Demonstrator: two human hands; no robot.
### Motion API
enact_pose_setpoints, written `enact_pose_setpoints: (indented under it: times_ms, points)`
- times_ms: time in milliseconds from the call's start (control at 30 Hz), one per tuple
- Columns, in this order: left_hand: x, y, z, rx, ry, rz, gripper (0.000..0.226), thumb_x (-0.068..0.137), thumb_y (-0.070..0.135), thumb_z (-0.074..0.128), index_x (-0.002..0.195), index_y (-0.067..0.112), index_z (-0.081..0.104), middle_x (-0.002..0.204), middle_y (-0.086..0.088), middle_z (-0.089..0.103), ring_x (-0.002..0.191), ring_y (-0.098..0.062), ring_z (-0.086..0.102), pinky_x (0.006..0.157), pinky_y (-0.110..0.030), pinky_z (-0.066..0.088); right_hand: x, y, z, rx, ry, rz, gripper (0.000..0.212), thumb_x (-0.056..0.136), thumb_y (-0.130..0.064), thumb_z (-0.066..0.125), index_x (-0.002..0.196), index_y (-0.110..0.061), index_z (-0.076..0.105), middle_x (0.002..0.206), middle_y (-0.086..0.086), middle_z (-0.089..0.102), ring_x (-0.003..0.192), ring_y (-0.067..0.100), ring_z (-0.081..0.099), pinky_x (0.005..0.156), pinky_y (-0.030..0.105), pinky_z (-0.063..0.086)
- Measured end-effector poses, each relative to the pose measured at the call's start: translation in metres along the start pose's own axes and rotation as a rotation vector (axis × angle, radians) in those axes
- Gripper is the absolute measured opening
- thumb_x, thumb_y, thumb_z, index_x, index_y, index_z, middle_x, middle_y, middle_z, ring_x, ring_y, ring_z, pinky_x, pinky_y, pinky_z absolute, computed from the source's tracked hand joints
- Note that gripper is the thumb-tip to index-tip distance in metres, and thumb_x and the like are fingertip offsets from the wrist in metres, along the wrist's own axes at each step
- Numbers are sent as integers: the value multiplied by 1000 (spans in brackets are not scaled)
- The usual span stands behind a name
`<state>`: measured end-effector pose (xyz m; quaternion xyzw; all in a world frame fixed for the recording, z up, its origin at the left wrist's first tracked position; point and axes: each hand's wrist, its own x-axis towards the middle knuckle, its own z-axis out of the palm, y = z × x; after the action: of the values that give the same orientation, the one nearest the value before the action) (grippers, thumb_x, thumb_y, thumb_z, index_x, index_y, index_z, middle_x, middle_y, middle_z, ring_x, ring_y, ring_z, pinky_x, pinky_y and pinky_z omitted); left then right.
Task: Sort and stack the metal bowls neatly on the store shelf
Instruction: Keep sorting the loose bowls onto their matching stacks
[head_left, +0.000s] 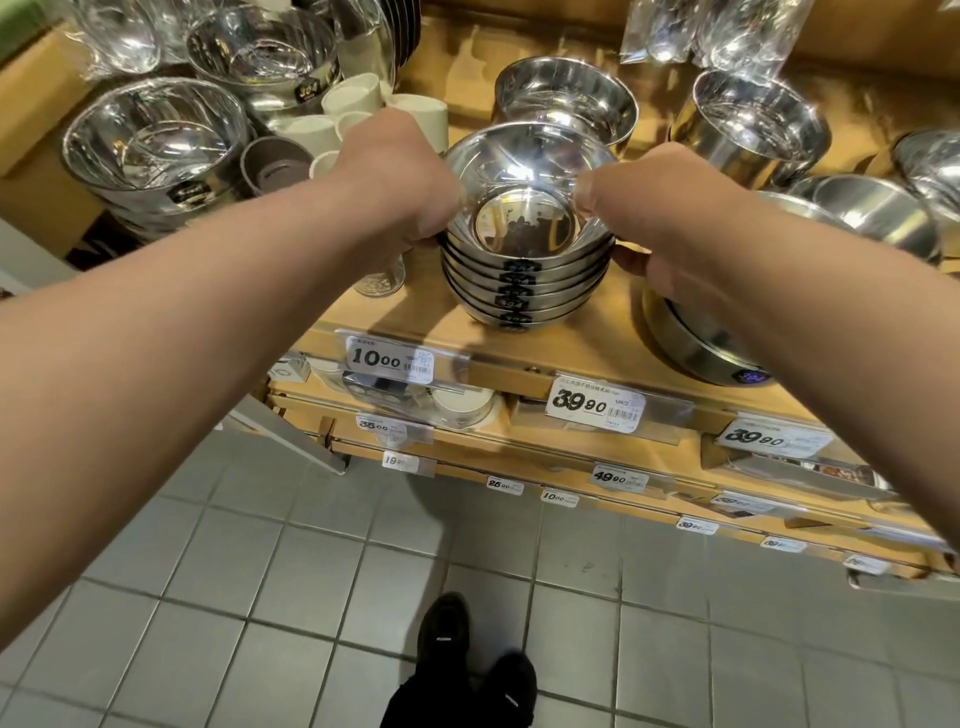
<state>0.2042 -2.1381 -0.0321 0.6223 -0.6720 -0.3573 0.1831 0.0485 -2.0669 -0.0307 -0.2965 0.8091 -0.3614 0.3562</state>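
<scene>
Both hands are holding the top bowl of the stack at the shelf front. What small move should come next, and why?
Probably press the top bowl gently down and level it. The left hand and right hand grip its rim on opposite sides, directly over the stack of bowls, and the labels below already line up. Once it sits evenly, release it.

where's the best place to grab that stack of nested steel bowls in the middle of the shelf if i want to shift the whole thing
Probably low on the stack of nested bowls, on opposite sides, palms coming in from left and right. The left hand and right hand now pinch only the top rim; the bowls sit loosely nested and taper downward, so a rim grip may lift just the upper ones.
</scene>
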Motion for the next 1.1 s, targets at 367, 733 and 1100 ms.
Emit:
enact_pose_setpoints:
  times_ms: [367, 733, 1100]
  points:
    - [-6, 0, 8, 27, -45, 9, 8, 86, 4, 55, 87, 8, 62, 95, -15, 61, 91, -31, 65, 87, -41, 60, 1, 2, 1, 15, -36, 30, 20, 92, -15, 60, 112, -15, 56, 102, 1, 56, 90, 15, 55, 72, 28, 51]
    - [-6, 2, 10, -128, -24, -68, 10, 85, 0, 56, 83, 10, 56, 98, -13, 63, 97, -33, 71, 85, -43, 61, -3, 5, -2, 4, -59, -46, 7, 90, -13, 60, 96, -15, 58, 99, 4, 56, 90, 17, 55, 81, 32, 55]
    - [-12, -5, 15, -149, -17, -92, 25, 80, 0, 60, 104, -2, 67, 101, -17, 67, 98, -35, 70, 88, -50, 60, 4, 7, -6, -18, -95, -91, 3, 89, -15, 60, 90, -17, 58, 84, 0, 50, 75, 12, 49, 61, 25, 47]
